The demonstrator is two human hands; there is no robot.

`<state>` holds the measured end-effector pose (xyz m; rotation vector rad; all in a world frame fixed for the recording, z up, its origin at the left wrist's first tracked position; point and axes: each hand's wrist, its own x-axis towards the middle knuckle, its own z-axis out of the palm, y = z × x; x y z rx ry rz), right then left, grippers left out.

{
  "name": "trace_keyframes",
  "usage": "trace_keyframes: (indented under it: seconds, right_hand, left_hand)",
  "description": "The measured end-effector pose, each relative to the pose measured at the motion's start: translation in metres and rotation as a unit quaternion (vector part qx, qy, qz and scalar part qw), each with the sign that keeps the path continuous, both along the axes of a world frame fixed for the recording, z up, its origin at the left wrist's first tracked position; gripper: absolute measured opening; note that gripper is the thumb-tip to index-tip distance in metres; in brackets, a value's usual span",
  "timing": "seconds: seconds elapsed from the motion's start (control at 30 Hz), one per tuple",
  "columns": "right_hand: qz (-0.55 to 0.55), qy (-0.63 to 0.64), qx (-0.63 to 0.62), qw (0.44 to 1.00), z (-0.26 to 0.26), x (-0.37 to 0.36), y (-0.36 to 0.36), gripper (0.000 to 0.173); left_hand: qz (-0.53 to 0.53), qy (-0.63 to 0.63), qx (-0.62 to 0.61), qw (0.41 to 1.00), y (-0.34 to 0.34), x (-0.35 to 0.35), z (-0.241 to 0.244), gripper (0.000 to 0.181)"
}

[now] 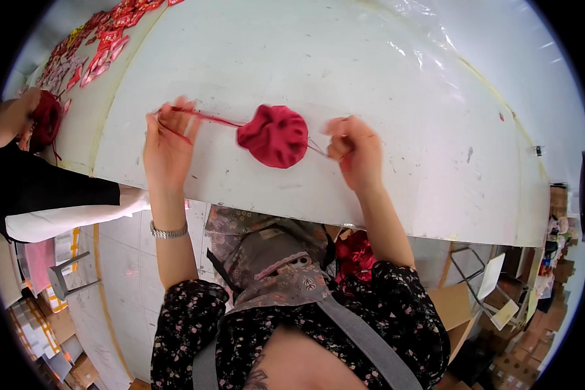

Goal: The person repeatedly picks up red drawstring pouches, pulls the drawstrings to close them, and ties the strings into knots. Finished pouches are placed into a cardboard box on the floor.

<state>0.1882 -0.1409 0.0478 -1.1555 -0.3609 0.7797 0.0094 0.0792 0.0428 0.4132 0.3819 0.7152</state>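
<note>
A gathered dark red fabric pouch is over the white table, between my two hands, with cords running out from both its sides. My left hand, palm up and slightly blurred, has the red cord looped over its fingers. My right hand is curled at the other side of the pouch, its fingers closed on the thin cord there. Both cords look stretched from the pouch to the hands. Neither hand touches the pouch's fabric.
A co-worker's hand holds another dark red item at the left. Many small red and pink packets lie at the far left of the table. Clear plastic film covers the far part. Red fabric lies below the near edge.
</note>
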Motion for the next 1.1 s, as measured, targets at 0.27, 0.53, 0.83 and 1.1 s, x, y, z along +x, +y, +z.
trace_keyframes:
  seconds: [0.27,0.53,0.83,1.1]
  right_hand:
    - [0.197,-0.353,-0.041,0.914,-0.004,-0.036,0.003,0.019]
    - [0.198,-0.519,-0.051,0.830,-0.002,-0.041,0.007,0.012]
    - [0.279,-0.476,-0.043,0.833,-0.003,-0.038,0.001,0.015]
    - [0.191,-0.153,0.003,0.970,0.057,-0.036,0.019,0.033]
  left_hand:
    - [-0.244,0.122,0.071,0.959,-0.053,-0.010,-0.023,0.061]
    - [-0.019,0.373,0.686,0.624,-0.049,-0.006,0.002,0.028]
    - [-0.313,0.318,0.445,0.777,-0.055,0.008,0.012,0.032]
    - [-0.151,0.284,0.797,0.512,-0.101,0.001,0.017,0.022]
